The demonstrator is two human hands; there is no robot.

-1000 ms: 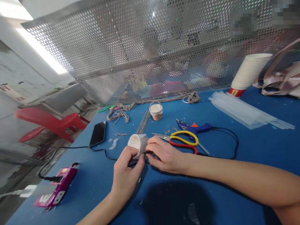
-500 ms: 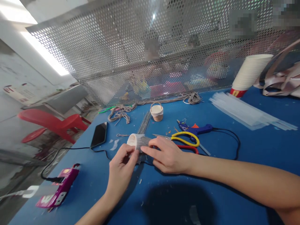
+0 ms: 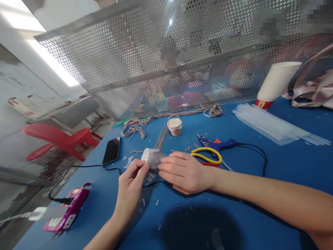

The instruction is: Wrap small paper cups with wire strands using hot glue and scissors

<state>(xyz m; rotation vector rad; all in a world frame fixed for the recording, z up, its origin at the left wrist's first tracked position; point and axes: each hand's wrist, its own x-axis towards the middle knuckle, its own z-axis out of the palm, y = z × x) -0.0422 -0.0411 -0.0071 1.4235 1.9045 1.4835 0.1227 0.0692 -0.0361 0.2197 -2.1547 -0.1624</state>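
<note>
A white paper cup lies on its side, wrapped in thin greyish see-through material. My left hand pinches the cup's rim between thumb and fingers. At the other end, my right hand has its fingers closed together over the wrapped base; its thumb is hidden. Scissors with yellow and red handles lie just behind my right hand, partly covered by it. A bundle of thin grey wires lies behind the cup, and a small basket with a handle stands beside the wires.
A blue glue gun with a black cord lies to the right. Translucent strips and stacked paper cups are farther right. Grey cord runs along the perforated metal screen. On the left are a phone and a purple power strip.
My right hand's fingers have come together and lie flatter over the wrapped end. My left hand has shifted slightly left, still pinching the rim, and the cup has turned a little.
</note>
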